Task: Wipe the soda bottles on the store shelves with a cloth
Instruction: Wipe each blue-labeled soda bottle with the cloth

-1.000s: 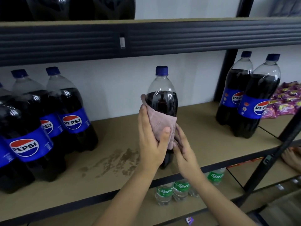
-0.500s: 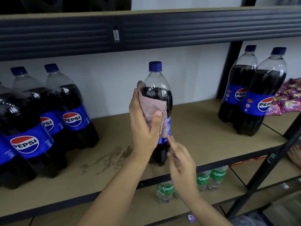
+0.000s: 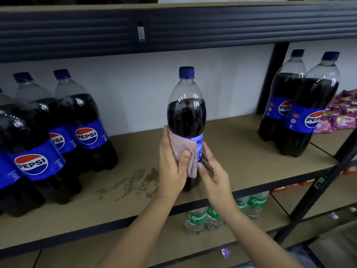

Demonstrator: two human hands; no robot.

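Middle shelf (image 3: 241, 144): one bottle (image 3: 186, 113) upright at centre, near the front edge. Cloth (image 3: 183, 151) against its lower left side, under the left hand (image 3: 172, 165); right hand (image 3: 212, 171) at its lower right, fingers (image 3: 204, 151) touching it. Pepsi cluster (image 3: 58, 136) at left, several rows deep. Pepsi pair (image 3: 301, 105) at right, one before the other, beside the upright post (image 3: 274, 78). Snack packets (image 3: 342, 113) further right. Stain (image 3: 133, 180) on the shelf left of centre. Sprite bottles (image 3: 212, 215) on the shelf below. Upper shelf (image 3: 173, 24) overhead.
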